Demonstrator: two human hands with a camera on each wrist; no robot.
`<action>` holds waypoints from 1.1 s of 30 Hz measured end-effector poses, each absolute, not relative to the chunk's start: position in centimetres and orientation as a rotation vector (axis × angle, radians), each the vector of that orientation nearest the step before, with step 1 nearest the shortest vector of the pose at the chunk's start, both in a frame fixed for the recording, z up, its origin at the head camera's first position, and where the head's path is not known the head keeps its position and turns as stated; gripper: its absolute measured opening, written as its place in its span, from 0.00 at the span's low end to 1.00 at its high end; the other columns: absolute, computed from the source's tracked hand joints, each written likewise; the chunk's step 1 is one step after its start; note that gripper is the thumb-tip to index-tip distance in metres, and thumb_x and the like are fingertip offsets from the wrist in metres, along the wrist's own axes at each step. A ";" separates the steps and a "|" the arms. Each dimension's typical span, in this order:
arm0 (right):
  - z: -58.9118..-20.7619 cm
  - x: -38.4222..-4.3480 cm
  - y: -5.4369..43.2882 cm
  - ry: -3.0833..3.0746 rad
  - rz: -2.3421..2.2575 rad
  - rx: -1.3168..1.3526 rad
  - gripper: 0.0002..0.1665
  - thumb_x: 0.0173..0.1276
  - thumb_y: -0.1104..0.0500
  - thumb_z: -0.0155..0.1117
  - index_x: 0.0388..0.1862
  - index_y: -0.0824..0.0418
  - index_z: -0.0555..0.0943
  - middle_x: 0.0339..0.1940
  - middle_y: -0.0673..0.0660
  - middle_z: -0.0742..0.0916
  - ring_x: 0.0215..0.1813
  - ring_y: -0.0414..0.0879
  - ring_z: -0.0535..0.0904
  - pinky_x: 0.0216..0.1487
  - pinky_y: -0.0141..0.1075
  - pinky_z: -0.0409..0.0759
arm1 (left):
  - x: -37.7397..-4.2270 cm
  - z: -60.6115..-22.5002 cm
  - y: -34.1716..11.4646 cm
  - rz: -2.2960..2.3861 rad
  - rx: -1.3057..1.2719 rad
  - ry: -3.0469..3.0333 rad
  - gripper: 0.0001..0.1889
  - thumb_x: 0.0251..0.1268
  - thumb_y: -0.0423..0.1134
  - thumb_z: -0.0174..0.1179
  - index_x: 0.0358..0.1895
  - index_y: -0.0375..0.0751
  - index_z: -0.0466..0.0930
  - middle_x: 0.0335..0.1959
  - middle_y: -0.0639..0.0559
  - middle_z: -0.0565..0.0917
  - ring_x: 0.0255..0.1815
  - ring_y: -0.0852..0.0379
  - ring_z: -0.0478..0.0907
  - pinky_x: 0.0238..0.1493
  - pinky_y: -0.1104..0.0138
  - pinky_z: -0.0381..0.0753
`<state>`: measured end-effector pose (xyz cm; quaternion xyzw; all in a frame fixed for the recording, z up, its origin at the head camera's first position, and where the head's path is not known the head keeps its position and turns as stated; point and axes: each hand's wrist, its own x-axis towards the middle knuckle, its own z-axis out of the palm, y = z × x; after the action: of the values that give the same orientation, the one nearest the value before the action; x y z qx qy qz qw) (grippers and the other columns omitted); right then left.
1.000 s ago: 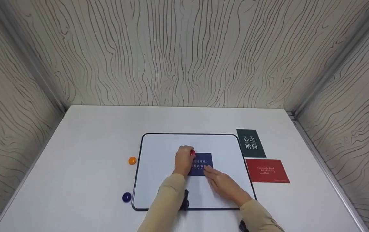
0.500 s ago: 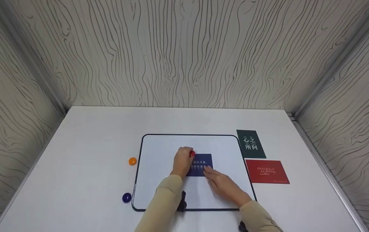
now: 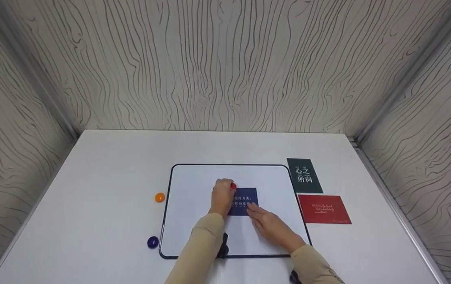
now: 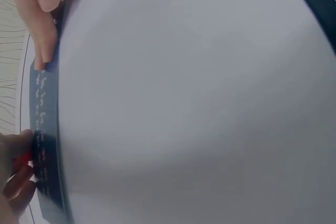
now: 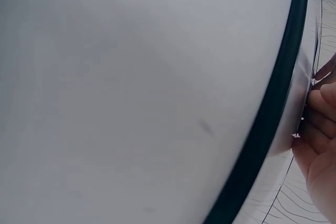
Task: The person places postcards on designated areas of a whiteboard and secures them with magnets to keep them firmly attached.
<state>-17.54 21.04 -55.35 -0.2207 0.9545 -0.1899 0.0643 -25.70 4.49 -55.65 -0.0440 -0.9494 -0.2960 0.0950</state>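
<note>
A dark blue card (image 3: 246, 193) with white writing lies on a white, black-edged whiteboard (image 3: 188, 189). My left hand (image 3: 222, 196) pinches a round red magnet (image 3: 233, 186) at the card's upper left corner and covers the card's left side. Fairly straight fingers of my right hand (image 3: 271, 225) rest on the card's lower right corner. The left wrist view shows the same card (image 4: 44, 114) edge-on, the red magnet (image 4: 22, 162) between the fingers of the left hand (image 4: 16, 174), and the right hand's fingertips on the card above.
An orange magnet (image 3: 159, 197) and a dark blue magnet (image 3: 153, 242) lie left of the board on the white table (image 3: 103, 205). At its right edge are a green card (image 3: 304, 175) and a red card (image 3: 325, 209). Wood-patterned walls (image 3: 209, 67) enclose the table.
Both hands stay at the blue card. The left hand and forearm have shifted very slightly; the magnet is still pinched at the card's upper left corner. The head view has moved a little.
</note>
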 end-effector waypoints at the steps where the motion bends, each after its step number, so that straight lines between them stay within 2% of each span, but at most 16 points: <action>1: -55.4 -17.6 21.0 2.884 -0.577 -0.669 0.22 0.75 0.58 0.49 0.65 0.62 0.73 0.72 0.59 0.73 0.73 0.56 0.69 0.69 0.48 0.69 | -25.7 -55.6 4.4 -0.887 -0.129 -2.820 0.11 0.58 0.32 0.65 0.45 0.35 0.84 0.41 0.44 0.87 0.46 0.51 0.83 0.52 0.63 0.83; 10: -55.2 -17.6 21.0 2.878 -0.567 -0.673 0.23 0.75 0.58 0.48 0.65 0.63 0.73 0.72 0.59 0.73 0.73 0.56 0.68 0.69 0.49 0.69 | -25.2 -55.2 3.9 -1.025 -0.167 -2.843 0.16 0.62 0.34 0.62 0.53 0.35 0.80 0.50 0.42 0.85 0.54 0.49 0.82 0.59 0.62 0.80; 24: -55.0 -17.6 20.9 2.851 -0.590 -0.624 0.23 0.76 0.57 0.48 0.66 0.62 0.72 0.73 0.58 0.71 0.74 0.56 0.66 0.71 0.50 0.67 | -24.7 -54.4 2.9 -1.127 -0.190 -2.823 0.18 0.66 0.39 0.59 0.57 0.38 0.78 0.55 0.45 0.84 0.59 0.50 0.80 0.62 0.61 0.78; 33: -55.1 -17.4 20.8 2.859 -0.599 -0.601 0.24 0.76 0.56 0.48 0.67 0.61 0.72 0.73 0.57 0.72 0.74 0.55 0.67 0.71 0.50 0.67 | -24.0 -53.7 2.2 -1.227 -0.185 -2.796 0.17 0.66 0.40 0.60 0.57 0.42 0.79 0.55 0.48 0.84 0.57 0.53 0.81 0.62 0.61 0.78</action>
<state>-17.41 20.76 -55.11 -0.2010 0.9556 -0.2001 0.0798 -23.98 2.21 -53.68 -0.0603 -0.9132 -0.4009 0.0413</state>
